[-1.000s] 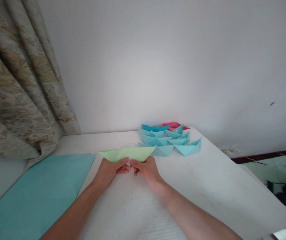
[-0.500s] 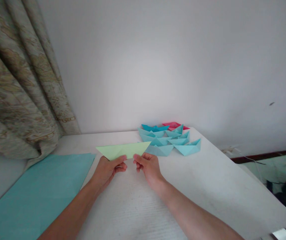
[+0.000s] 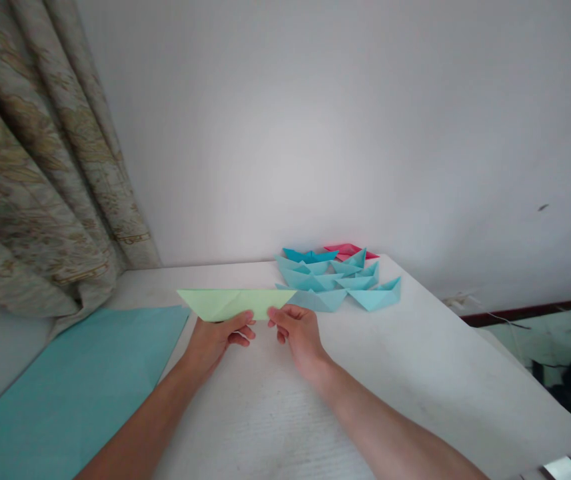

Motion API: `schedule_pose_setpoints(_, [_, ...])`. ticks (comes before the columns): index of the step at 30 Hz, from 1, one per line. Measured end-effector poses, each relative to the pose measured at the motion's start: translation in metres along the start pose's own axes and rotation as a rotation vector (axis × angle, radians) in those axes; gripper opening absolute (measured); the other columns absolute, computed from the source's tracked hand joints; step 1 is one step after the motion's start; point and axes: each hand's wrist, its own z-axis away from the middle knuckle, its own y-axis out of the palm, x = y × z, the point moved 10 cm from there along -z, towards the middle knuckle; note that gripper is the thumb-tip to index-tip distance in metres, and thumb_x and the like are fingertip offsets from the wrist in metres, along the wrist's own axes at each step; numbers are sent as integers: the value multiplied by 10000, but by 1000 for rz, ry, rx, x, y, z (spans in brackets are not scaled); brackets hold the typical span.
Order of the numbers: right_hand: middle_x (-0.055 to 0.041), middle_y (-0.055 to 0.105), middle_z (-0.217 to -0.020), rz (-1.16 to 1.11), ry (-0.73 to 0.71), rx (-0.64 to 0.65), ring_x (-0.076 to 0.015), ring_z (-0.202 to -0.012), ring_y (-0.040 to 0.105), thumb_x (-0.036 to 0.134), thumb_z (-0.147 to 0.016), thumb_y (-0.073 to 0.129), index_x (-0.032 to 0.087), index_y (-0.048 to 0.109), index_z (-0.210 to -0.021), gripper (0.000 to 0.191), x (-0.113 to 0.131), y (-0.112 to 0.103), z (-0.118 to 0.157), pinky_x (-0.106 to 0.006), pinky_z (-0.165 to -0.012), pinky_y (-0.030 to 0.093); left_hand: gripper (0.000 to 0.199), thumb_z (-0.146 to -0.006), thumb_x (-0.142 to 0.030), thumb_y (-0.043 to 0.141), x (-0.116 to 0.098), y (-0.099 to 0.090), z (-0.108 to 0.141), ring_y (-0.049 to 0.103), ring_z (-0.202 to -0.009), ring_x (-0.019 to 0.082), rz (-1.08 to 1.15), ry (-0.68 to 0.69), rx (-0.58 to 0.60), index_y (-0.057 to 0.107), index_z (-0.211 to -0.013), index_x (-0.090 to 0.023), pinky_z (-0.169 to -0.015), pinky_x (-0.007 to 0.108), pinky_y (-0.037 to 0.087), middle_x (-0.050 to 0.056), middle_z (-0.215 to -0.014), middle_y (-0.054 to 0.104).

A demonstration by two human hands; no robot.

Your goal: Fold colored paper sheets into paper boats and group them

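Both my hands hold a pale green sheet of origami paper (image 3: 235, 303), folded into a long flat triangle with its point downward. My left hand (image 3: 218, 340) pinches its lower edge left of centre, and my right hand (image 3: 298, 333) grips the edge near the right end. Behind the paper, a group of folded paper boats (image 3: 325, 281) lies on the white table (image 3: 375, 380), mostly pale blue. The green paper's right corner overlaps one boat in my view. A darker blue boat (image 3: 309, 256) and a pink-red boat (image 3: 349, 251) lie at the group's far side.
A large teal paper sheet (image 3: 75, 393) lies flat at the table's left edge. A patterned beige curtain (image 3: 30, 153) hangs at the left, and a white wall (image 3: 315, 133) rises behind the table. The table's right edge drops toward a dark cluttered area.
The green paper has shifted left and now looks flatter and wider. My hands have spread slightly apart along its lower edge, and the boats have not moved.
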Motion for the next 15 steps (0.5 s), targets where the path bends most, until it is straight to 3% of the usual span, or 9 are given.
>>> schedule_pose_setpoints(5, [59, 425, -434, -38, 6, -109, -44, -381, 256, 349, -623, 746, 151, 567, -505, 292, 5, -15, -4, -200, -357, 193, 223, -600, -227, 799, -6, -6, -2, 625, -473, 139, 4, 37, -32, 682, -753, -115, -410, 209, 506, 33, -627, 688])
schedule_pose_setpoints(9, [67, 433, -454, -13, 26, -7, -38, -363, 264, 358, -642, 731, 150, 588, -575, 261, -1, -2, -3, -196, -344, 190, 229, -628, -287, 783, -1, -8, -3, 650, -542, 156, -46, -1, -38, 702, -693, -83, -441, 194, 502, 85, -629, 701])
schedule_pose_setpoints(15, [56, 480, -459, 116, 60, 163, -45, -357, 311, 342, -631, 725, 149, 564, -566, 260, -12, 21, 6, -203, -337, 217, 279, -645, -333, 766, 7, 9, -1, 658, -600, 173, -106, -39, 121, 730, -748, -77, -455, 198, 491, 128, -716, 727])
